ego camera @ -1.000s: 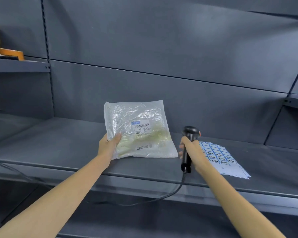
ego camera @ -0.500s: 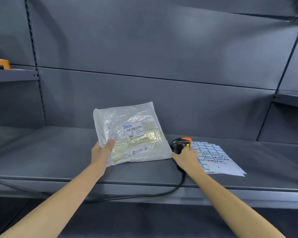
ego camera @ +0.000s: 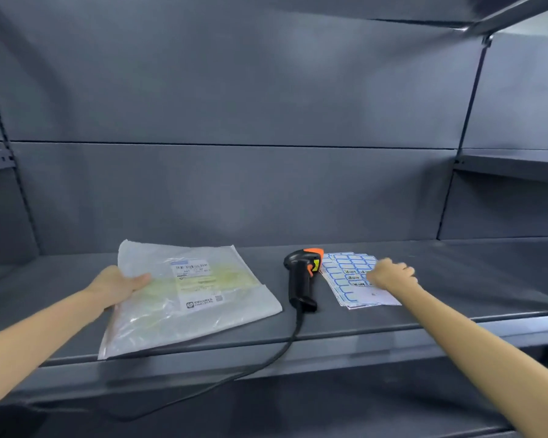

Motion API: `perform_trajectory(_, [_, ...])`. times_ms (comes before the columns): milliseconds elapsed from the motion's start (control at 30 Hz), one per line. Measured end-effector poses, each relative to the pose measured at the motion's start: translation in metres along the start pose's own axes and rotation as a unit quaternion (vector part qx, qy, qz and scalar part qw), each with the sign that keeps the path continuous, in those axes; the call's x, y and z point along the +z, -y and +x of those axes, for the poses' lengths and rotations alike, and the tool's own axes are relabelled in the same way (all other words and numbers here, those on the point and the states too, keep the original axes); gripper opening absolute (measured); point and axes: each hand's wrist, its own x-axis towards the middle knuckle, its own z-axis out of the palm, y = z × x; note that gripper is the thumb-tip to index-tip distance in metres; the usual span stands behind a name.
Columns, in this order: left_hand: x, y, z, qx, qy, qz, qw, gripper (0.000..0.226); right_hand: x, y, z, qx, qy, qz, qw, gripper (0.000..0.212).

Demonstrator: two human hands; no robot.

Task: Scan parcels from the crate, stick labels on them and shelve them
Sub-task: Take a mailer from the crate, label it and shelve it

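Dark grey steel shelving (ego camera: 424, 273) fills the bay, where a person works at one shelf. Left hand (ego camera: 116, 284) grips the edge of a clear plastic parcel bag with a white printed label (ego camera: 184, 292), its near corner overhanging the shelf lip. Right hand (ego camera: 391, 275), fingers curled, rests on a sheet of blue-bordered stickers (ego camera: 345, 279); whether it pinches one cannot be told. Between them lies a black corded scanner with an orange tip (ego camera: 301, 276). A careless tug may slide the slippery bag off, or lift several stickers together.
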Motion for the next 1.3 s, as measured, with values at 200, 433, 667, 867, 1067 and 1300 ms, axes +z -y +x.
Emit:
perform_trajectory(200, [0.043,-0.008,0.014,0.039,-0.024,0.188,0.981,0.090,-0.003,-0.039,0.040,0.018,0.077,-0.142,0.987,0.052])
perform_trajectory(433, [0.106,0.002,-0.027,0.080,-0.016,0.280,0.957,0.117,-0.028,-0.046,0.029,-0.007,0.089,-0.093,0.992,0.036])
perform_trajectory(667, [0.108,0.007,-0.026,0.120,-0.064,0.218,0.966,0.121,-0.018,-0.063,0.043,0.052,0.036,0.102,0.993,0.022])
perform_trajectory(867, [0.104,0.012,-0.027,0.143,-0.074,0.150,0.975,0.101,-0.031,-0.051,0.037,-0.050,-0.069,0.378,0.922,0.021])
perform_trajectory(1067, [0.092,0.010,-0.031,0.059,-0.066,-0.223,0.971,0.062,-0.038,-0.008,-0.045,-0.148,-0.063,0.572,0.804,0.030])
perform_trajectory(1300, [0.055,-0.025,-0.047,0.053,-0.028,-0.359,0.931,0.055,-0.004,0.047,-0.111,-0.201,0.130,0.649,0.722,0.027])
